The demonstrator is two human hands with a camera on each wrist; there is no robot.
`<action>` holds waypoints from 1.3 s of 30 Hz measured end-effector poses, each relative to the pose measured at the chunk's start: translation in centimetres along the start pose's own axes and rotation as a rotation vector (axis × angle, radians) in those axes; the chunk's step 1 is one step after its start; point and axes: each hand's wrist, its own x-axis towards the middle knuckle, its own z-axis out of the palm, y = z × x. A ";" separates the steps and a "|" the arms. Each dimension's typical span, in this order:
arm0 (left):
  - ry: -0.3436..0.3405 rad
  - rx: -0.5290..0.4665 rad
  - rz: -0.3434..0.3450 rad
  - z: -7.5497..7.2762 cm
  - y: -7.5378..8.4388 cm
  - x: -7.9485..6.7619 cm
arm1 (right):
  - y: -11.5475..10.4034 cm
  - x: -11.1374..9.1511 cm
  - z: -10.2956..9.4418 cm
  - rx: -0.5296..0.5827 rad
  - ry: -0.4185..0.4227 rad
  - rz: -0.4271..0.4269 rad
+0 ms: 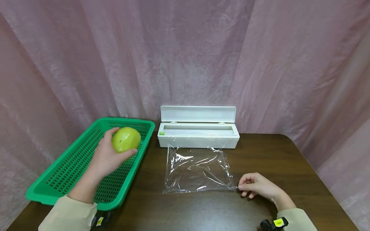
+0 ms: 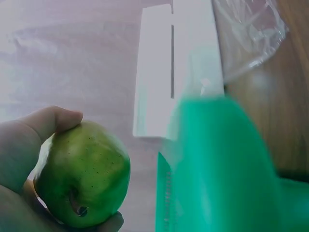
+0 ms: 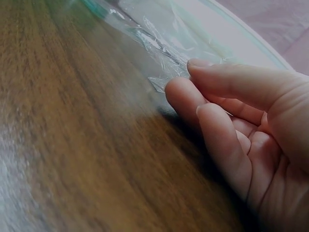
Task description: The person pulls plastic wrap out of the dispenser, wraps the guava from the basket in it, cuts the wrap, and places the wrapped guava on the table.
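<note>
My left hand (image 1: 108, 157) grips a green apple (image 1: 126, 140) between thumb and fingers, over the green basket (image 1: 136, 173). In the left wrist view the apple (image 2: 89, 174) shows its stem hollow. A sheet of clear plastic wrap (image 1: 199, 170) lies crinkled on the table, its far edge at the front of the white wrap dispenser (image 1: 199, 141). At the sheet's near right corner, my right hand (image 1: 258, 186) pinches the film with thumb and index finger. The right wrist view shows the film (image 3: 161, 53) running up to those fingertips.
The dispenser's lid (image 1: 198, 114) stands raised at the back. The basket has slotted walls and a raised rim, left of the dispenser. A brown wooden table (image 1: 185, 211) lies beneath everything, and a pink curtain (image 1: 196, 57) hangs behind it.
</note>
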 end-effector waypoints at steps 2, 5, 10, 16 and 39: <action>-0.005 -0.017 0.006 0.2 0.7 -0.1 | -0.1 -0.1 -0.1 -0.003 0.005 0.002; -0.017 -0.043 0.012 0.5 1.6 -0.3 | 0.0 0.0 -0.3 -0.002 0.013 0.010; -0.022 -0.078 0.020 1.1 2.9 -0.9 | 0.2 0.4 -0.4 0.001 0.016 0.021; -0.041 -0.103 0.028 2.5 4.3 -1.4 | -0.4 0.1 -0.3 -0.019 0.025 0.023; -0.112 -0.230 0.086 8.8 6.6 -3.0 | -0.8 -1.7 1.6 -0.295 0.076 -0.119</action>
